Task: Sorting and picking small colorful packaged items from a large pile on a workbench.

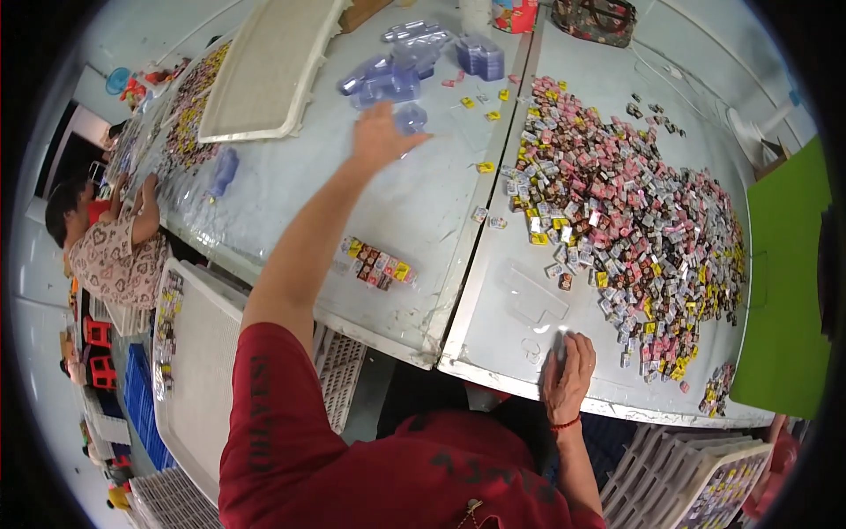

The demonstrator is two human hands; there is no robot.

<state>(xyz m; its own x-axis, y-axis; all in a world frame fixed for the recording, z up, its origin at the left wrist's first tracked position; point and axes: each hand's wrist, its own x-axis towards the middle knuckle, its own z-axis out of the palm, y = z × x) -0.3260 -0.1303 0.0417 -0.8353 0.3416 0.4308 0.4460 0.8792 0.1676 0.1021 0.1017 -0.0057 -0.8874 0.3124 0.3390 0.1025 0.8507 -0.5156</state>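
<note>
My left hand [381, 139] reaches over the left table with its thumb spread from the fingers. Just beyond it, partly behind the fingers, lie clear plastic blister trays [388, 84], some loose and some nested in a stack [480, 57]. Under my left forearm sits a block of small wrapped packets [381, 266] in pink, brown and yellow, in neat rows. My right hand [570, 375] rests at the front edge of the right table, fingers stretched forward. A clear plastic tray [533, 295] lies just beyond its fingertips.
A large heap of small packets [634, 229] covers much of the right table, beside a green panel [784, 291]. A white tray [264, 66] lies at the far left. Another person [110, 238] works at the left. Stacked crates [679, 476] stand below right.
</note>
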